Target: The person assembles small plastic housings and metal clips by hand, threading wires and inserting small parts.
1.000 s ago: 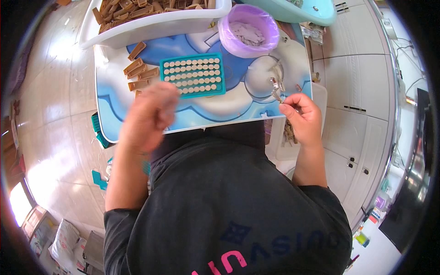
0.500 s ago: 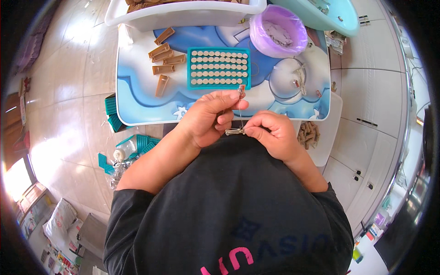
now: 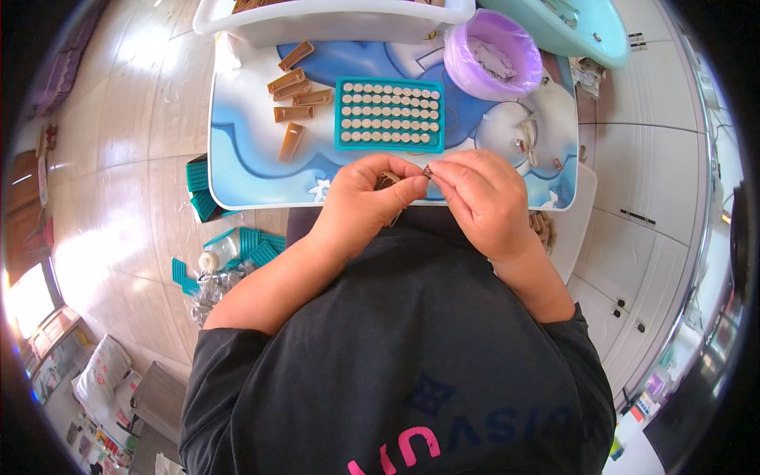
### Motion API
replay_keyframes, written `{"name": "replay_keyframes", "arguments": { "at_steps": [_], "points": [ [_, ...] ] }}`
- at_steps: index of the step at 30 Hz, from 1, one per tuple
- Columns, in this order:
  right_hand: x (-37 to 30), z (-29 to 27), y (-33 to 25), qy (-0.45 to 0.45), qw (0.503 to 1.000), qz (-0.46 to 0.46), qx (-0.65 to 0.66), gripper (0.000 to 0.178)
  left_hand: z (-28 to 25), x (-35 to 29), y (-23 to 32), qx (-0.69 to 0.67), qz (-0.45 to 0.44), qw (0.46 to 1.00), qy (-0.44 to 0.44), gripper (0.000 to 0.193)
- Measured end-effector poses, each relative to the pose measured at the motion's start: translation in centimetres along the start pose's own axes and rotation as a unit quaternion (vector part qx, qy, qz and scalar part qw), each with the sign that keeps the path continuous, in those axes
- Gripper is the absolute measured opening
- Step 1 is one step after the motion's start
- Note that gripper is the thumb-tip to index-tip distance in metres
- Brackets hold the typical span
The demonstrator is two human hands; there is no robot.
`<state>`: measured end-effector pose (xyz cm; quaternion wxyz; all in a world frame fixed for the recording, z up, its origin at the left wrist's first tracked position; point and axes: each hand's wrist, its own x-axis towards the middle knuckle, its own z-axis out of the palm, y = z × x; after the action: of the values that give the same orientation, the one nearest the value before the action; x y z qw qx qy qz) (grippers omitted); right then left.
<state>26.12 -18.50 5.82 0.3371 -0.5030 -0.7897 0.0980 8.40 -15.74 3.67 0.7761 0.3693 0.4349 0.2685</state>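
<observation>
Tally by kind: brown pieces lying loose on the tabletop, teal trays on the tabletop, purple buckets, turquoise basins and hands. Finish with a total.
Loose brown pieces: 6
Teal tray: 1
Purple bucket: 1
Turquoise basin: 1
Hands (left hand, right hand): 2
Total: 11

bright light | white glare on floor (image 3: 91,245), left | edges bent | corners black
</observation>
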Motion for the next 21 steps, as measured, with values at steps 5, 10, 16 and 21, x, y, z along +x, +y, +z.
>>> {"name": "replay_keyframes", "arguments": {
  "at_steps": [5,10,16,21],
  "points": [
    [-0.3,0.4,0.3,0.001,1.0,-0.027,0.005,0.021,-0.3,0.1,-0.3,-0.074,-0.036,0.996,-0.023,0.019],
    [-0.4,0.6,0.3,0.006,0.995,0.038,0.096,0.018,-0.1,-0.2,-0.2,-0.087,-0.041,0.995,-0.021,0.017],
    [0.0,0.8,-0.9,0.018,0.998,0.06,0.006,0.013,0.6,-0.1,-0.9,0.045,0.078,0.995,0.034,0.014],
    [0.2,0.5,-1.1,0.003,0.997,0.074,-0.028,0.012,0.2,-0.5,-0.5,0.162,0.143,0.976,0.022,0.013]
  ]
}}
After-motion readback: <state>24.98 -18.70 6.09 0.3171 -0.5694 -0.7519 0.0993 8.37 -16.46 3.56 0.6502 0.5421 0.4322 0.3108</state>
